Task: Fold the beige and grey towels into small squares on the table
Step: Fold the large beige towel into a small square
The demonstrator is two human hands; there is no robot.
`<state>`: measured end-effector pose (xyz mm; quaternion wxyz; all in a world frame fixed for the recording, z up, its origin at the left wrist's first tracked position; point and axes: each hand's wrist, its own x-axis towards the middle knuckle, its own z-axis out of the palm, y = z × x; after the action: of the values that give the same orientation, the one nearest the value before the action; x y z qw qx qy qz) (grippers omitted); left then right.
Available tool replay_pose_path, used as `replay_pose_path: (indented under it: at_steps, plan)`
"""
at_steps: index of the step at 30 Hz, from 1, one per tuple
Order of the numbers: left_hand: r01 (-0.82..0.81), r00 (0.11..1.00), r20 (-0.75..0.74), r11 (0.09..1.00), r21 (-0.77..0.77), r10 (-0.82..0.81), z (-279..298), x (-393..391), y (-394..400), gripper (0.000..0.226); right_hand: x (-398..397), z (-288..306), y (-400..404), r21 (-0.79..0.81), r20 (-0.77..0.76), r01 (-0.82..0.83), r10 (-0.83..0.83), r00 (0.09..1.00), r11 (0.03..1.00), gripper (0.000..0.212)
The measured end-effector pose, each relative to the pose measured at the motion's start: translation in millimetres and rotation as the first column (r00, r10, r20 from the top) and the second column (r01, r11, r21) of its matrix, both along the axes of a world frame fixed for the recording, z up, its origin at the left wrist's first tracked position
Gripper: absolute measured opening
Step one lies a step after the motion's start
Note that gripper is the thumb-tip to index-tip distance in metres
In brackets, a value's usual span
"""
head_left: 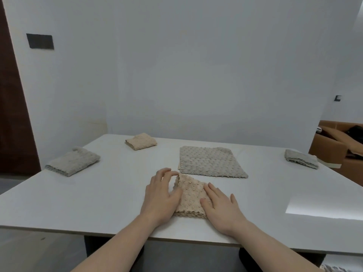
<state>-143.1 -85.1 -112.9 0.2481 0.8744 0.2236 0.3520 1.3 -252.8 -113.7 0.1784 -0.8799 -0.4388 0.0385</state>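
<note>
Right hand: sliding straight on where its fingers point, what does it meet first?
The right hand, flat on the beige towel, would cross it, then probably reach the near edge of the spread grey towel; depth unclear.

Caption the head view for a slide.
Left hand pinches, right hand presses a beige towel on the table, flat grey towel beyond.

A plain white wall (pixel 196 75), bearing a black rectangular plate (pixel 40 41) near a dark brown door (pixel 11 124), stands behind the white bench (pixel 98 193). An orange-brown sofa (pixel 334 146) sits at far right, and the floor (pixel 39 250) is grey.
</note>
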Motion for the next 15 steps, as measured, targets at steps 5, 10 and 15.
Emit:
replay_pose_path:
  at_steps: [5,10,15]
  plan:
    - [0.164,0.937,-0.326,0.982,0.09,-0.126,-3.4,5.3,-2.7,0.058,-2.2,0.9,-0.2,-0.03,0.011,0.013,-0.013,1.0,0.999,0.066]
    - [0.087,0.849,-0.527,0.994,0.07,-0.037,0.4,8.5,-6.2,0.061,-3.9,1.1,0.5,-0.029,0.015,0.031,-0.031,0.999,0.999,0.067]
    - [0.052,0.849,-0.529,0.997,0.051,-0.017,1.9,8.2,-8.3,0.063,-5.4,2.2,1.6,-0.028,0.023,0.049,-0.048,0.999,0.998,0.068]
